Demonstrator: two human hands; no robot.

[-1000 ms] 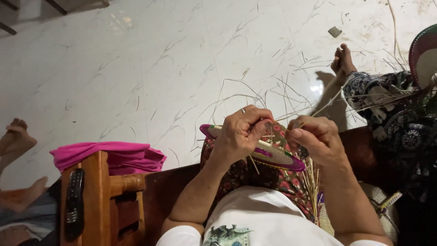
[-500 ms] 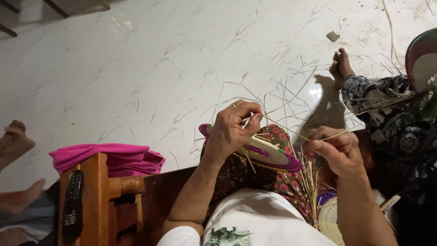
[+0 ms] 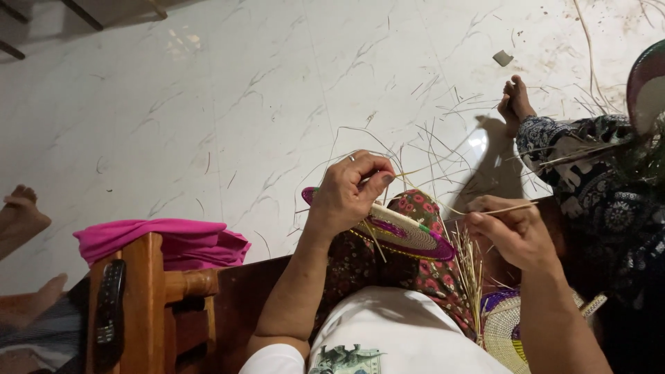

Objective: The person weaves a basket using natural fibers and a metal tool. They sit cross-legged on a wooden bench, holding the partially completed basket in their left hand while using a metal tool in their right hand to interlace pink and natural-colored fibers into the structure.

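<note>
Head view: left hand (image 3: 350,190) clamped on a woven disc's (image 3: 402,232) rim. Right hand (image 3: 511,232) pinching a thin straw strand (image 3: 516,206), above marble floor (image 3: 208,125).

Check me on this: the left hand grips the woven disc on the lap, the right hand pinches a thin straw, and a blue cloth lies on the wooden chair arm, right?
Not quite. The cloth is pink, not blue, as the head view shows. The rest stands: the left hand grips the disc, and the right hand pinches a straw.
</note>
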